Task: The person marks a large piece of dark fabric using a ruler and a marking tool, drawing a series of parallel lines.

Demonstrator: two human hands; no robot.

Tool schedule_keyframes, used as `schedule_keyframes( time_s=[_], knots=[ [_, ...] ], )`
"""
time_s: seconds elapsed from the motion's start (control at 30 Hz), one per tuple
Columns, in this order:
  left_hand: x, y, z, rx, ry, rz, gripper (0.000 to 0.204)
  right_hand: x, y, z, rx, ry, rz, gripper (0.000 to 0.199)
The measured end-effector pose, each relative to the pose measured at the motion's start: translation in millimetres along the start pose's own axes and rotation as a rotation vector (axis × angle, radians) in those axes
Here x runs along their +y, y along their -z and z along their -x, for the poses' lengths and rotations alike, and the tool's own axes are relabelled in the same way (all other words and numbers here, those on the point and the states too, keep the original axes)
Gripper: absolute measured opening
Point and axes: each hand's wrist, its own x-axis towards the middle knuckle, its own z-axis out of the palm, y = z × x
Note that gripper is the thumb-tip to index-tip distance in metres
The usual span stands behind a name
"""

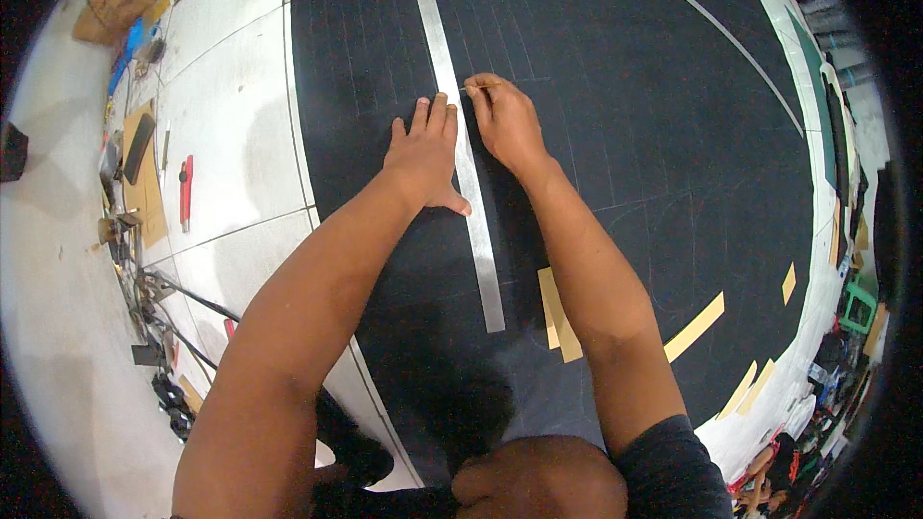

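A long steel ruler (488,279) lies lengthwise on a large sheet of black cloth-like material (625,154) marked with thin pale lines. My left hand (421,156) is spread flat, its fingers and thumb pressing on the ruler and the sheet beside it. Along the ruler's right edge, level with my left fingertips, my right hand (505,120) pinches a thin, yellowish, stick-like marking tool (478,87). Its tip points at the ruler. Most of the tool is hidden by my fingers.
Yellow card strips (696,325) lie on the sheet at the right, some near my right forearm. A red cutter knife (186,194) rests on white floor tiles (231,173) at left. A curved grey strip (707,19) crosses the far right. Clutter lines both sides.
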Motion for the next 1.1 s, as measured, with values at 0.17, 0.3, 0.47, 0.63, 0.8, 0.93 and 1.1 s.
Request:
schedule_keyframes(
  time_s=[0.17,0.3,0.47,0.63,0.8,0.93,1.1],
  knots=[
    [3,0,-1,0.009,-0.019,-0.023,0.149,6,0,-5,-0.038,0.072,0.067,0.019],
    [3,1,-1,-0.028,0.004,-0.028,0.149,2,4,10,-0.120,0.085,0.156,0.017],
    [-1,1,0,-0.030,0.013,-0.048,0.147,-9,43,95,-0.401,0.173,0.196,0.020],
    [3,1,-3,-0.032,0.004,-0.049,0.148,-20,78,188,-0.464,0.175,0.085,0.027],
    [3,1,-2,-0.010,-0.004,-0.049,0.154,-31,90,222,-0.522,0.110,0.125,0.028],
    [1,0,-1,-0.014,-0.011,-0.032,0.152,-30,91,226,-0.547,0.118,0.129,0.027],
    [4,2,-1,-0.021,0.000,-0.031,0.150,-29,87,207,-0.492,0.155,0.119,0.017]
  ],
)
